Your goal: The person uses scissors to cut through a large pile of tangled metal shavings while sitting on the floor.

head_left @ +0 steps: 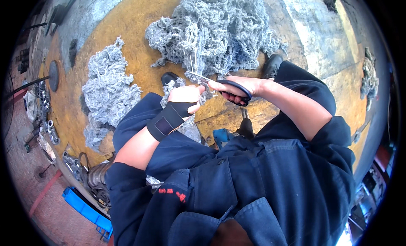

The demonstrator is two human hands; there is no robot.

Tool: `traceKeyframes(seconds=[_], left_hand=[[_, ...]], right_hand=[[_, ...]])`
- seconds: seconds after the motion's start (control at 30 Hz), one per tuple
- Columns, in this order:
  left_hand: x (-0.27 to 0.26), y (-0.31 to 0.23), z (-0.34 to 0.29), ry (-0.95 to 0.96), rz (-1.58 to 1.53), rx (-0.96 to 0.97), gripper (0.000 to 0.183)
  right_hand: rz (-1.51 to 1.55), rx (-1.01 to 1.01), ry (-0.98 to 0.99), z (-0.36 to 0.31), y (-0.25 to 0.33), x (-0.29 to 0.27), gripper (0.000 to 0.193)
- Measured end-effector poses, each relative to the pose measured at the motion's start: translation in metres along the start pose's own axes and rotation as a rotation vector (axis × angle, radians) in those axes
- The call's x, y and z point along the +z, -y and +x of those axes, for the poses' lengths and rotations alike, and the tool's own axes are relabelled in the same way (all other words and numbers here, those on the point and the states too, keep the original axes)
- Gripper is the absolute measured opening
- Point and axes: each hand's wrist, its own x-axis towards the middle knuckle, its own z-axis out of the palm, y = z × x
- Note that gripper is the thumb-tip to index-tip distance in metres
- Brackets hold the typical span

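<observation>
Yellow floor [146, 15] bears grey fibre [220, 32] at twelve o'clock; left hand [185, 96] pinches a tuft [206, 96], apparently steadying it. Right hand [242, 86] grips scissors [248, 94].

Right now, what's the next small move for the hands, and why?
I'd probably ease the left hand slightly back toward the body before any cut. The right hand holds the scissors with their blades by the gray strands, just beyond the left hand's fingers, so clearance looks slim.
</observation>
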Motion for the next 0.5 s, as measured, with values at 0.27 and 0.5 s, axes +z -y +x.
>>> traceKeyframes(seconds=[0.27, 0.5], left_hand=[[0.006, -0.003, 0.003, 0.082, -0.030, 0.162, 0.035], [-0.019, 0.001, 0.020, 0.028, -0.357, -0.125, 0.039]], right_hand=[[0.102, -0.166, -0.042, 0.000, 0.013, 0.001, 0.071], [-0.047, -0.275, -0.835, 0.004, 0.027, -0.062, 0.087]])
